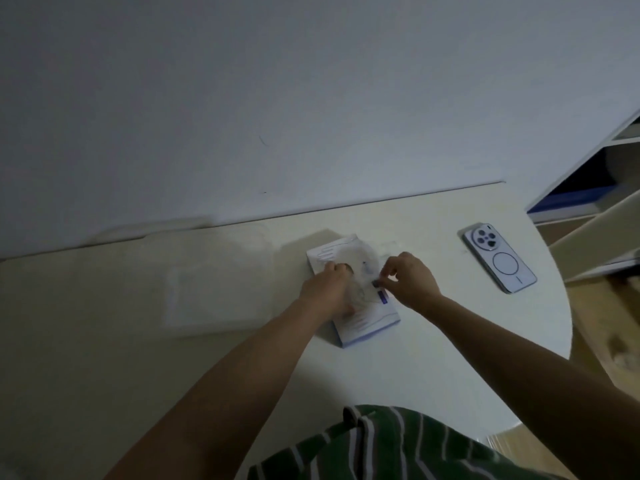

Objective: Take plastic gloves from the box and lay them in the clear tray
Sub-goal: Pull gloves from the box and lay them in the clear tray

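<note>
Plain white wall [277, 98] behind, dim light. Pale table [433, 358] with a rounded right edge stands against it. White shelf [588, 188] far right, wood floor [606, 323].

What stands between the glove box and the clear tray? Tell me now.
Nothing visible. The box lies just right of the clear tray, with only bare table between. The phone sits off to the box's other side.

White-and-blue glove box [367, 322] lies flat at frame centre; translucent glove [362, 292] protrudes; clear tray [214, 289] at centre-left.
</note>
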Motion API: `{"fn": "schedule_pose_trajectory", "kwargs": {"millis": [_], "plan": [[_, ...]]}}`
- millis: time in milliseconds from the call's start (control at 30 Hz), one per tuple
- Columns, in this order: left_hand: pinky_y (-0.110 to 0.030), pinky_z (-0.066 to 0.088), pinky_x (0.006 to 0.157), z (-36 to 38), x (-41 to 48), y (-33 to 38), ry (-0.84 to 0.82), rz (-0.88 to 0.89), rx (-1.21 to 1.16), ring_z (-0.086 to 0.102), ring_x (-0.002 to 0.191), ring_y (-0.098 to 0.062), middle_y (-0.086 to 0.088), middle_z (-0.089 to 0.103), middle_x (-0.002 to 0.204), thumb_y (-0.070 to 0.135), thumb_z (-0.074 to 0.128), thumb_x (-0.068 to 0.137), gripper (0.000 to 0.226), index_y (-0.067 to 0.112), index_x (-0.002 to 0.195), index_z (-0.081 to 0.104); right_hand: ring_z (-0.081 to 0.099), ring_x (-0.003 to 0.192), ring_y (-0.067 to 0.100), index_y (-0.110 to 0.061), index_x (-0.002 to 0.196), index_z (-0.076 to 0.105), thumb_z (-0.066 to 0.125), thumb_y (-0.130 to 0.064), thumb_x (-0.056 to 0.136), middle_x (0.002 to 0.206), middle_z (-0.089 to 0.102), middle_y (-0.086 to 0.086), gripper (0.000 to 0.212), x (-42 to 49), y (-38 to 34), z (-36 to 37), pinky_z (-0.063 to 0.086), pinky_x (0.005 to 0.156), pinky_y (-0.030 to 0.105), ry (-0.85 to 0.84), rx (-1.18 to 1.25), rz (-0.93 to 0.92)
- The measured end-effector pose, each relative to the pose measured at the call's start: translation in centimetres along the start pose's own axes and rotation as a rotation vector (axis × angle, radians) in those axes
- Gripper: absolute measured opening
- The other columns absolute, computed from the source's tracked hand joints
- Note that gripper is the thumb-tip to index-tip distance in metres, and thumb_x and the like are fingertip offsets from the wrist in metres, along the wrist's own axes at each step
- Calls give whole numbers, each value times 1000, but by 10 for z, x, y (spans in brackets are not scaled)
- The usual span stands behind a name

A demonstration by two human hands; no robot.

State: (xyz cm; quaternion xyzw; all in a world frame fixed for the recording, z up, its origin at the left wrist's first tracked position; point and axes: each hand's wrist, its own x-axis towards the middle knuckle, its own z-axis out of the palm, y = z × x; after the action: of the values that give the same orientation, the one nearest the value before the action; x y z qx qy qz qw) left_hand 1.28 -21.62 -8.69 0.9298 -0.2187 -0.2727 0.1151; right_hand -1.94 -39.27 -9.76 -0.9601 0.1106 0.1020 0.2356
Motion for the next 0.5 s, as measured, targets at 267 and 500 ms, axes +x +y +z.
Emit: {"fn": "schedule_pose_trajectory", "kwargs": {"millis": [267,500], "plan": [[-34,47,86,-2,8,-4,-23,-67,-87,55,110,-26,-7,45,131,34,74,80,72,13,138,37,55,64,14,-10,89,61,50,-9,95,79,64,2,12,17,-19,-46,42,59,22,78,775,13],[-30,48,69,-45,7,-16,420,-207,-1143,57,80,-17,-8,57,99,19,43,98,19,11,113,52,55,72,23,-7,70,49,34,-7,90,72,65,12,25,16,-40,-53,43,71,32,-252,1317,68]]}}
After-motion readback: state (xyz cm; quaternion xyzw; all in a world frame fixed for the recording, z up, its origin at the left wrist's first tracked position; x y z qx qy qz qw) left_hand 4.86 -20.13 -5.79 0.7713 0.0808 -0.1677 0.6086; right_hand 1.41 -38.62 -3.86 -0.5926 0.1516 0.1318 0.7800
